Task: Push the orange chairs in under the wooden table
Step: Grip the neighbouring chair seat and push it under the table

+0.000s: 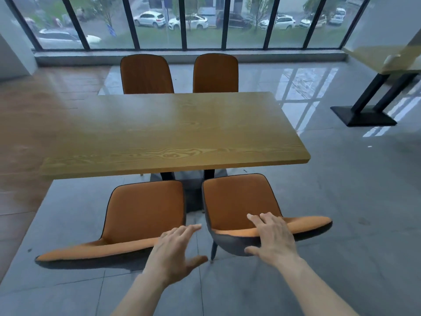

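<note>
Orange chairs: two near ones sit at 6 o'clock of the wooden table point(173, 128), seats pulled out. Right hand point(272, 236) rests draped over the right chair's point(241, 201) backrest, fingers spread; left hand point(175, 249) hovers open by the left chair point(143, 213). Two more chairs point(145, 74) at 12 o'clock.

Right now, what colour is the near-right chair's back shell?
Dark grey outer shell, orange inside; head view.

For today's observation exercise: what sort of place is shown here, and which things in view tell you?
Probably a cafeteria or canteen: a wooden table with four matching orange chairs, a second similar table alongside, and tall windows overlooking parked cars.
</note>
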Available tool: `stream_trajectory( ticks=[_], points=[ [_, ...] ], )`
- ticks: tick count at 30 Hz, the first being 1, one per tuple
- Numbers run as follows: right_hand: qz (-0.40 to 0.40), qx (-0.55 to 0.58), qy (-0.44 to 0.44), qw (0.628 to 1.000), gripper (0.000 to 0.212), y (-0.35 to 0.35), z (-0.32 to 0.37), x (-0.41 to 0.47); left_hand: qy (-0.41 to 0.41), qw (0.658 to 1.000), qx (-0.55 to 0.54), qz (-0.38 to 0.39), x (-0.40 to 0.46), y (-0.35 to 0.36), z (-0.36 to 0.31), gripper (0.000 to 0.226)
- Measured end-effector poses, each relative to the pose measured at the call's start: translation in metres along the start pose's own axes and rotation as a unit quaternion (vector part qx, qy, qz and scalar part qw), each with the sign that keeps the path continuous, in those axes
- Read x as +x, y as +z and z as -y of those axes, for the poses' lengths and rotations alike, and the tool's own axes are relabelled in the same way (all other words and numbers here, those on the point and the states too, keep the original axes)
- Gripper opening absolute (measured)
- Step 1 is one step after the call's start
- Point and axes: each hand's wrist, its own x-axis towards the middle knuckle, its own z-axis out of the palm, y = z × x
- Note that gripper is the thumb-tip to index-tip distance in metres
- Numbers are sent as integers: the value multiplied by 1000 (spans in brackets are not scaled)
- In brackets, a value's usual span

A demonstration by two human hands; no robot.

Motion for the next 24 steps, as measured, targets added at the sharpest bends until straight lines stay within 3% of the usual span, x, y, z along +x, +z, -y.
stream_trajectory(
  ticks=[4, 8, 12, 16, 24],
  points=[
    [67, -29, -1, 997, 105, -5, -118, -2, 15, 1000, -9, -4, 40, 50, -84, 85],
    [75, -29, -7, 997, 94, -10, -182, 14, 16, 1000, 13, 15, 75, 92, -133, 88],
    [70, 13, -4, 997, 81, -1, -199, 33, -12, 998, 51, 29, 103, 114, -142, 76],
    [3, 31, 14, 999, 62, 16, -200, 33, -14, 998, 53, 23, 110, 120, -136, 55],
    [9, -18, 36, 999, 52, 37, -192, 33, -16, 998, 54, 6, 103, 116, -127, 56]
  ],
)
